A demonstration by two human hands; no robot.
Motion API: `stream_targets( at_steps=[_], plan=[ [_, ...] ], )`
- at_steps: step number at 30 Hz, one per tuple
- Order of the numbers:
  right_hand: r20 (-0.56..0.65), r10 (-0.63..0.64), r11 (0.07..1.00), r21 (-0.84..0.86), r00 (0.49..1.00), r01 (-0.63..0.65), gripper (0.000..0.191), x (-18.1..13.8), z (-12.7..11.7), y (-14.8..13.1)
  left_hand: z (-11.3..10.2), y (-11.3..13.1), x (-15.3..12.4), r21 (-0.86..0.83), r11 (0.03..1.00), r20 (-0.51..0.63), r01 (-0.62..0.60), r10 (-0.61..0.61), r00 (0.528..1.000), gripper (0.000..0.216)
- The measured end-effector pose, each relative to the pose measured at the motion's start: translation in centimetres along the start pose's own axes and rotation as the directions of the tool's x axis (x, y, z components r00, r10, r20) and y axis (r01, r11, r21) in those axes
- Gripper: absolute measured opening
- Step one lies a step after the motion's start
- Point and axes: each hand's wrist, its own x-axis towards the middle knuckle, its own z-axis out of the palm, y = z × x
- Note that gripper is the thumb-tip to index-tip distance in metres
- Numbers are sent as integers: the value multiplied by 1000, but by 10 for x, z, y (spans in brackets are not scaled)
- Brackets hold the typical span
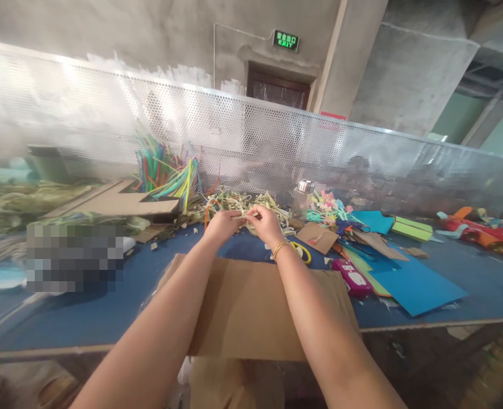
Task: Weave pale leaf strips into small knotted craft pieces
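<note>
Both my arms reach forward over a brown cardboard sheet [251,309] on the blue table [107,307]. My left hand [222,224] and my right hand [265,222] are closed and pinch a pale paper strip [246,214] between them, at the front of a heap of pale green and cream paper strips [255,204]. A gold bracelet [280,246] sits on my right wrist. Yellow-handled scissors [301,251] lie just right of that wrist.
A bunch of coloured straws [166,170] stands at the back left beside cardboard pieces [115,201]. A metal-capped bottle [302,199], paper flowers [328,210], blue paper sheets [413,284], a pink box [352,278] and a red toy [481,233] lie right. A perforated metal screen [277,142] closes the back.
</note>
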Motion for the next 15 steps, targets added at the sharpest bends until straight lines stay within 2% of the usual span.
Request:
stream_targets(
  at_steps=[2,3,5,7,9,12,15],
  plan=[
    [3,-11,999,-40,1000,11,9,0,-1,-1,0,-1,0,240,965,-108,-110,140,984,27],
    [6,-15,999,-51,1000,15,9,0,-2,-2,0,-1,0,305,945,-124,-121,166,978,27],
    [0,-26,998,-58,1000,26,9,-1,-2,-4,1,-1,0,290,954,-96,-71,102,990,31],
    [-20,-27,999,-34,999,26,10,-1,-2,-6,3,0,0,119,993,-18,2,0,1000,37],
    [-39,0,1000,21,999,1,11,-1,-1,-5,5,1,0,-114,993,39,32,-28,999,42],
    [-42,61,990,126,997,-55,14,1,0,-1,6,4,0,-391,919,96,47,-10,995,47],
    [-21,85,977,197,996,-79,16,2,0,2,4,6,-1,-501,858,161,110,-32,986,47]
  ],
)
